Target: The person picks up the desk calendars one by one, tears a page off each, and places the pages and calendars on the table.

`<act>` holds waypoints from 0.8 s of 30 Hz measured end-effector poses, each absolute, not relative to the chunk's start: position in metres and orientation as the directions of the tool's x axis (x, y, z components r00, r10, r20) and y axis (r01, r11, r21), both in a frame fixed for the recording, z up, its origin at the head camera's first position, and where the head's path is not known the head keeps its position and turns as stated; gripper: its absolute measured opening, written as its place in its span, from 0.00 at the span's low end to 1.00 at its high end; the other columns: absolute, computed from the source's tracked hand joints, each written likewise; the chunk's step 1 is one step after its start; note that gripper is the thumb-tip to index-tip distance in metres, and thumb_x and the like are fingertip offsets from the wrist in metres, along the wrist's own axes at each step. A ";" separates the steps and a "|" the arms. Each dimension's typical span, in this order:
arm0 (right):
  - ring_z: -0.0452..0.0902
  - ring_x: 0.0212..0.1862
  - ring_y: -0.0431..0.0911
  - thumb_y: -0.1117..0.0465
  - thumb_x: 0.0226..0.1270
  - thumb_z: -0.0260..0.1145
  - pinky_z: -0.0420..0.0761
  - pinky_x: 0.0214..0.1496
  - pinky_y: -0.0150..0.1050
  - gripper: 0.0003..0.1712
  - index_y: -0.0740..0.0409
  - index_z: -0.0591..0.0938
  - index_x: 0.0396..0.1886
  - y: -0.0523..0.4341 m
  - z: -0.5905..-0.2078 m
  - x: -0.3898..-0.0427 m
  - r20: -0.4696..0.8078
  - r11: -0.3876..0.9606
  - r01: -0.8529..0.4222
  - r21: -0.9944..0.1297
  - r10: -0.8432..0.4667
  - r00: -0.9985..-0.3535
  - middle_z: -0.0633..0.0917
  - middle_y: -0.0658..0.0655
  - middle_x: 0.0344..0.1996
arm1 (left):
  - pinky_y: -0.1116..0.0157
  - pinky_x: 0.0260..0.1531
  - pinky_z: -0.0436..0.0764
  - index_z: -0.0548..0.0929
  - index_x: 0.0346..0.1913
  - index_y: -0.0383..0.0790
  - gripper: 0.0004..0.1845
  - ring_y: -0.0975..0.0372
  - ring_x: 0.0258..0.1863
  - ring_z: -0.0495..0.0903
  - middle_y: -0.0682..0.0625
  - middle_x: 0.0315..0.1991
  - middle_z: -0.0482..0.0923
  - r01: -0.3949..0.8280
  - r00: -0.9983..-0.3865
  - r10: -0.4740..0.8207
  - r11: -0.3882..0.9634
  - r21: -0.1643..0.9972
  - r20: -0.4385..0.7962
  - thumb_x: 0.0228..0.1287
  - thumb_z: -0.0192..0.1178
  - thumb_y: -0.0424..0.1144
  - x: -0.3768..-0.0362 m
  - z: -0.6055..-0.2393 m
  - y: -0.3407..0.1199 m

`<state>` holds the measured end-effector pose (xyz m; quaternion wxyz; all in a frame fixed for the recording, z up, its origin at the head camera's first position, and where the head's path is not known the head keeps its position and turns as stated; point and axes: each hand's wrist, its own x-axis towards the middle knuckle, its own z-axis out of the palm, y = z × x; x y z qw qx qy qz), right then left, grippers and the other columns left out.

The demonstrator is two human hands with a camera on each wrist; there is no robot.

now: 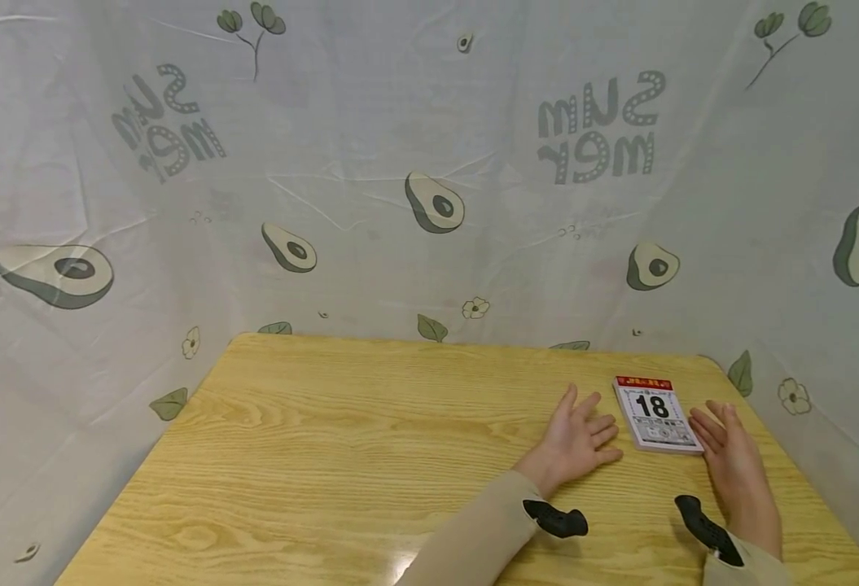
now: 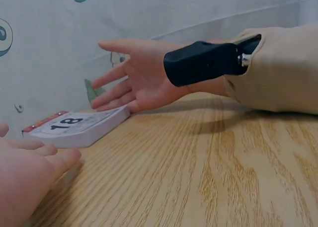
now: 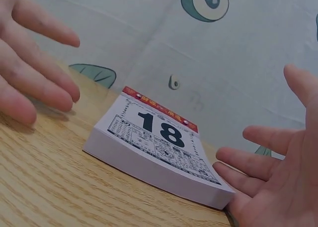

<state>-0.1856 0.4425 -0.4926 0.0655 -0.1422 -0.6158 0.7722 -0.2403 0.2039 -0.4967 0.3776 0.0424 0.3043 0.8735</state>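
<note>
While the calendar block (image 1: 656,415) lies flat on the wooden table (image 1: 312,456), printed face up, the two bare hands stand on either side of it, so that it sits between them rather than within a grip. The left hand (image 1: 576,435) is to its left, the fingers extended and spread, the palm turned partly upward; the right wrist view shows a strip of bare wood between these fingertips and the block's near side edge. The right hand (image 1: 737,464) is much closer, along the opposite long side, its fingers straight and pointing forward, its palm turned toward the block. These fingertips lie right by that edge, though whether they touch it I cannot tell. Neither hand's fingers are curled round the pages. The block is near the far right corner of the tabletop, slightly turned, its red strip (image 1: 644,383) at the far end and the large black 18 (image 1: 652,407) upright to the person. Each beige sleeve ends near a black wrist device, and behind the table hangs a pale sheet (image 1: 370,146) printed with avocados and leaves.
</note>
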 end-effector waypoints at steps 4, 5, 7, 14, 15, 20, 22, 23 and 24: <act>0.46 0.76 0.34 0.32 0.71 0.40 0.39 0.77 0.34 0.46 0.45 0.37 0.79 0.444 -0.494 -0.185 -0.136 -0.275 0.059 -0.960 0.268 -0.954 0.38 0.52 0.78 | 0.36 0.71 0.47 0.53 0.77 0.46 0.50 0.37 0.76 0.44 0.26 0.75 0.45 -0.653 -0.694 0.701 -0.517 0.553 -0.164 0.61 0.46 0.74 -0.241 -0.498 0.209; 0.47 0.76 0.34 0.32 0.71 0.40 0.39 0.77 0.34 0.46 0.45 0.37 0.79 0.444 -0.494 -0.185 -0.132 -0.285 0.054 -0.957 0.263 -0.956 0.38 0.52 0.78 | 0.37 0.71 0.46 0.52 0.77 0.46 0.50 0.37 0.76 0.43 0.26 0.75 0.45 -0.658 -0.689 0.706 -0.516 0.548 -0.164 0.61 0.46 0.74 -0.241 -0.499 0.211; 0.47 0.76 0.34 0.32 0.71 0.41 0.39 0.77 0.35 0.46 0.45 0.37 0.79 0.445 -0.495 -0.184 -0.125 -0.302 0.044 -0.952 0.255 -0.959 0.39 0.49 0.79 | 0.37 0.72 0.46 0.52 0.77 0.46 0.51 0.37 0.76 0.43 0.26 0.75 0.44 -0.666 -0.683 0.712 -0.514 0.540 -0.165 0.60 0.47 0.75 -0.241 -0.500 0.213; 0.48 0.75 0.35 0.33 0.73 0.40 0.38 0.77 0.36 0.46 0.47 0.35 0.79 0.445 -0.496 -0.182 -0.092 -0.308 0.017 -0.951 0.231 -0.968 0.42 0.47 0.79 | 0.37 0.71 0.48 0.52 0.77 0.44 0.53 0.37 0.75 0.46 0.26 0.74 0.48 -0.672 -0.684 0.707 -0.513 0.533 -0.181 0.58 0.49 0.75 -0.240 -0.499 0.218; 0.49 0.75 0.35 0.33 0.73 0.41 0.38 0.77 0.36 0.46 0.47 0.36 0.79 0.445 -0.496 -0.183 -0.092 -0.308 0.016 -0.951 0.234 -0.968 0.41 0.48 0.79 | 0.36 0.71 0.48 0.52 0.77 0.44 0.54 0.38 0.75 0.47 0.26 0.74 0.49 -0.673 -0.683 0.708 -0.513 0.532 -0.181 0.58 0.49 0.76 -0.240 -0.499 0.218; 0.51 0.74 0.35 0.32 0.71 0.42 0.39 0.77 0.37 0.47 0.46 0.37 0.79 0.442 -0.496 -0.185 -0.099 -0.312 0.015 -0.950 0.253 -0.962 0.36 0.57 0.78 | 0.36 0.70 0.49 0.51 0.77 0.43 0.55 0.38 0.75 0.48 0.26 0.73 0.51 -0.674 -0.681 0.708 -0.509 0.535 -0.185 0.57 0.49 0.76 -0.239 -0.498 0.220; 0.51 0.74 0.35 0.32 0.71 0.42 0.39 0.77 0.37 0.47 0.46 0.37 0.79 0.441 -0.495 -0.185 -0.103 -0.313 0.019 -0.950 0.255 -0.961 0.36 0.57 0.78 | 0.35 0.70 0.49 0.51 0.77 0.42 0.55 0.38 0.75 0.48 0.26 0.73 0.52 -0.675 -0.682 0.707 -0.507 0.535 -0.190 0.57 0.49 0.76 -0.238 -0.497 0.220; 0.52 0.74 0.35 0.32 0.71 0.42 0.40 0.77 0.37 0.47 0.46 0.37 0.79 0.442 -0.495 -0.185 -0.107 -0.314 0.022 -0.949 0.255 -0.961 0.37 0.55 0.78 | 0.35 0.70 0.49 0.52 0.77 0.42 0.55 0.38 0.75 0.48 0.26 0.73 0.52 -0.675 -0.683 0.704 -0.508 0.535 -0.194 0.57 0.49 0.76 -0.238 -0.497 0.221; 0.53 0.73 0.34 0.32 0.71 0.42 0.40 0.77 0.36 0.47 0.46 0.37 0.79 0.442 -0.494 -0.186 -0.109 -0.313 0.025 -0.949 0.252 -0.961 0.37 0.55 0.79 | 0.35 0.70 0.49 0.52 0.77 0.41 0.55 0.38 0.75 0.49 0.26 0.73 0.53 -0.674 -0.685 0.701 -0.508 0.535 -0.198 0.57 0.49 0.76 -0.238 -0.497 0.221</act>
